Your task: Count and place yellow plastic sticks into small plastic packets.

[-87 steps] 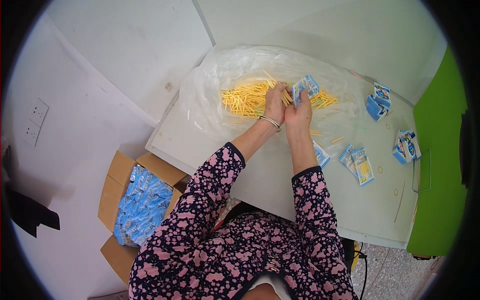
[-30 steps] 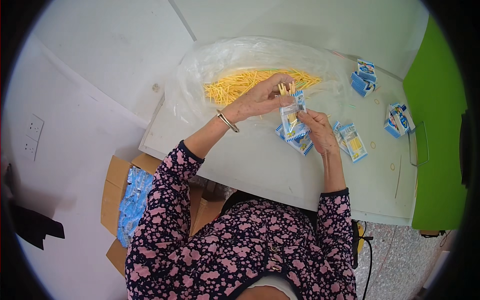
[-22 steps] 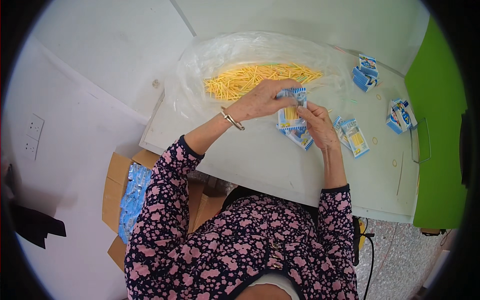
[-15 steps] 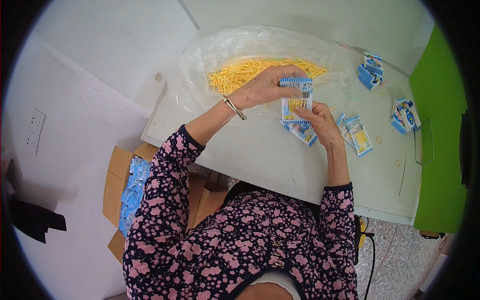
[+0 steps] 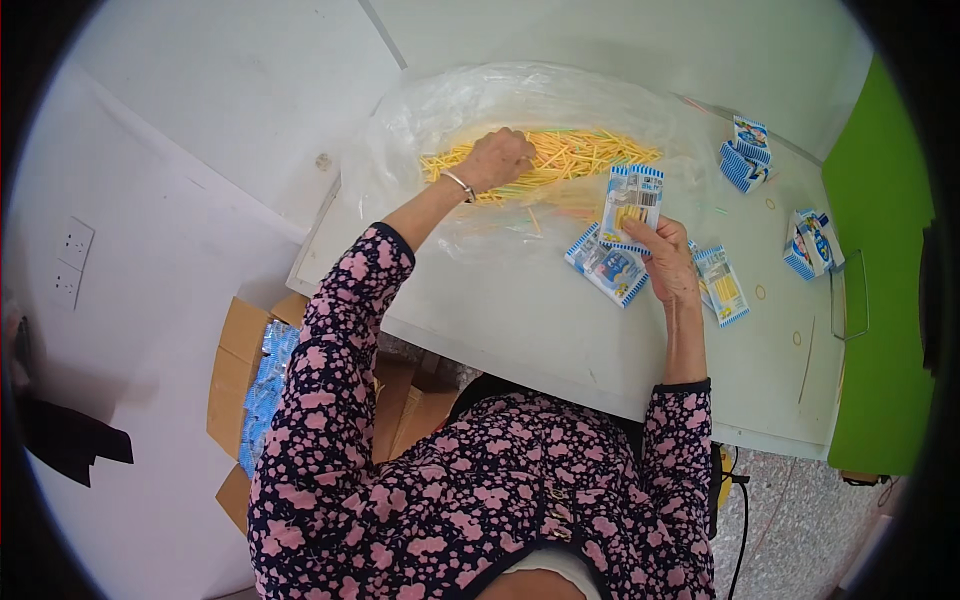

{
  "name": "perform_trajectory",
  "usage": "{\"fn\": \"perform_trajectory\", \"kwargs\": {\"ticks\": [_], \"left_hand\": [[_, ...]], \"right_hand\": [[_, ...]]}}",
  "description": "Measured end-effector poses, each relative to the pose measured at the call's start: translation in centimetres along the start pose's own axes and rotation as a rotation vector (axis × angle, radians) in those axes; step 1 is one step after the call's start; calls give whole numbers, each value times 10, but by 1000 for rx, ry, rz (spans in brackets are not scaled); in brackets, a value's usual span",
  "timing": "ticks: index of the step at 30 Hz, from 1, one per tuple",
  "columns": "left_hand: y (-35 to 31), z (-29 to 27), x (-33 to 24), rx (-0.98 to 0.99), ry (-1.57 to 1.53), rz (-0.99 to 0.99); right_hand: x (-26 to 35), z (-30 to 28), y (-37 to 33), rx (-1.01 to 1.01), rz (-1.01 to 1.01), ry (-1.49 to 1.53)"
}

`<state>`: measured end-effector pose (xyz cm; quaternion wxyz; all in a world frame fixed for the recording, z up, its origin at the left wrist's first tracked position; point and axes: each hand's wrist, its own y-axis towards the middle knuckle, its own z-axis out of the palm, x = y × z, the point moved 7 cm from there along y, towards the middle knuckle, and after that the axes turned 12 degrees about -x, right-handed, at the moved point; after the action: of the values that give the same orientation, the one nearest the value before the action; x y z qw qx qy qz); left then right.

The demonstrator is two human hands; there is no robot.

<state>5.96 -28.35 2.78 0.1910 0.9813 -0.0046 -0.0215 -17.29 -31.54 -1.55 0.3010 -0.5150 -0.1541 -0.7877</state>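
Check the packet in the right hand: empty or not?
Not empty: yellow sticks show through the clear part of the packet held by the right hand. Cannot tell whether its top is sealed.

left hand (image 5: pixel 497 160) outstretched, curled, right hand (image 5: pixel 673 260) nearer, pinching

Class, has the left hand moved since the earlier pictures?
Yes: judged against the table, the left hand has moved leftward, away from the held packet, to the yellow sticks.

Loose yellow sticks (image 5: pixel 590 152) and boxed packets (image 5: pixel 266 382) suggest a packing workshop.
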Motion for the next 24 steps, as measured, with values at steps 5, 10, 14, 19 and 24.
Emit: {"fn": "perform_trajectory", "kwargs": {"ticks": [5,10,14,19,24], "left_hand": [[6,20,-22,-84,141,183],[11,37,-13,24,165,126],[7,23,1,-89,43,24],[9,-7,-9,-93,49,-104],[1,-21,-7,-259,-12,-12]], "right_hand": [[-3,3,1,-5,-7,0],[-3,6,2,-26,2,21],[-7,5,2,-46,35,28],[-13,-1,4,-79,64,0],[-17,1,5,-61,65,-53]]}}
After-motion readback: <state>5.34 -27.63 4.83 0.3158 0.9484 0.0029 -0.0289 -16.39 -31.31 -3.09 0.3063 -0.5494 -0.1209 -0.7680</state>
